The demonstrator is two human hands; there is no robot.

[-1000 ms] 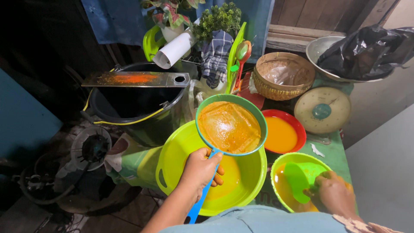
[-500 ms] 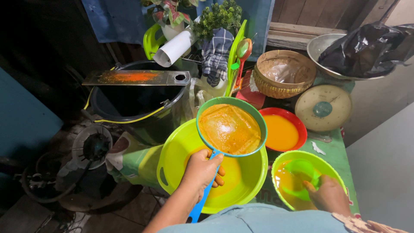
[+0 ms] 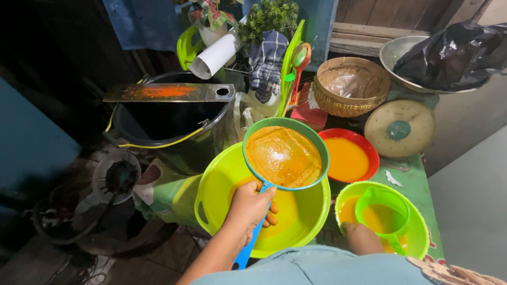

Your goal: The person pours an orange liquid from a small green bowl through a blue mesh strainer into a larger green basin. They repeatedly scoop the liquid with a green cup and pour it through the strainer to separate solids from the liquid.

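My left hand grips the blue handle of a green-rimmed strainer coated with orange pulp. It holds the strainer level over a large lime-green basin with yellow-orange liquid at the bottom. My right hand is at the near edge of a smaller lime-green bowl. It holds a green dipper that sits in the bowl's orange liquid. My blue shirt hides part of the hand.
A red bowl of orange liquid stands behind the strainer. Further back are a woven basket, a round lid and a metal bowl with a black bag. A black pot with a metal grater stands left. A fan lies lower left.
My right hand has drawn back toward me, from inside the small bowl to its near edge, with the dipper. The strainer and my left hand have stayed put.
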